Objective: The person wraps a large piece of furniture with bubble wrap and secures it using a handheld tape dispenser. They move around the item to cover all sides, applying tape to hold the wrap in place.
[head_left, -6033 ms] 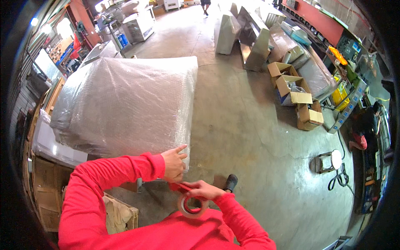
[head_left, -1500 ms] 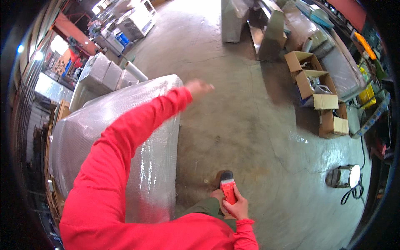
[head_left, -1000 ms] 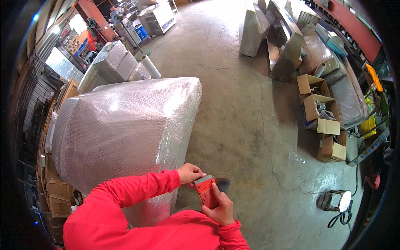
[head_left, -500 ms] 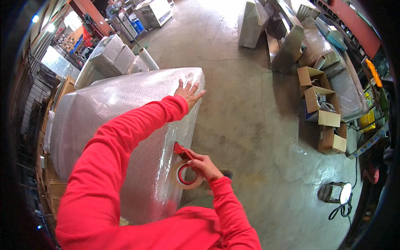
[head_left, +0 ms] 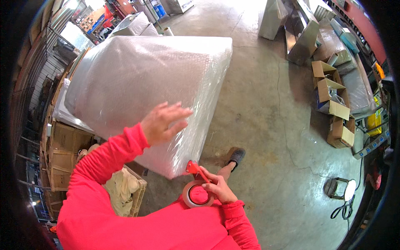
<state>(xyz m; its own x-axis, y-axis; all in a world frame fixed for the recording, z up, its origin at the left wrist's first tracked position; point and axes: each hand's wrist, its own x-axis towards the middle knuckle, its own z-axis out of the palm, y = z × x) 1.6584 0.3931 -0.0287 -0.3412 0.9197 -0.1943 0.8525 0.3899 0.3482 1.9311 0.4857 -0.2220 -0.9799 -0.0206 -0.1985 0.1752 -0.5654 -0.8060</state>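
A large block wrapped in bubble wrap (head_left: 141,75) stands in front of me, its near corner close to my waist. Over its near part is my left hand (head_left: 164,123), fingers apart and holding nothing; whether it touches the wrap I cannot tell. My right hand (head_left: 221,187) grips a red tape dispenser (head_left: 194,168) by its handle. A roll of clear tape (head_left: 187,199) sits on the dispenser, and its red head is at the block's near corner. Shiny clear strips run along the block's right edge.
Open cardboard boxes (head_left: 339,110) and a round stool (head_left: 349,190) with a black cable stand on the concrete floor (head_left: 258,137) at right. Metal cabinets (head_left: 301,35) stand far right. Wooden crates (head_left: 68,154) and a beige cloth (head_left: 123,189) lie at left.
My left hand has come back from the block's far right edge. My right hand has moved the dispenser down to the near corner. The view has shifted, and my foot now shows.
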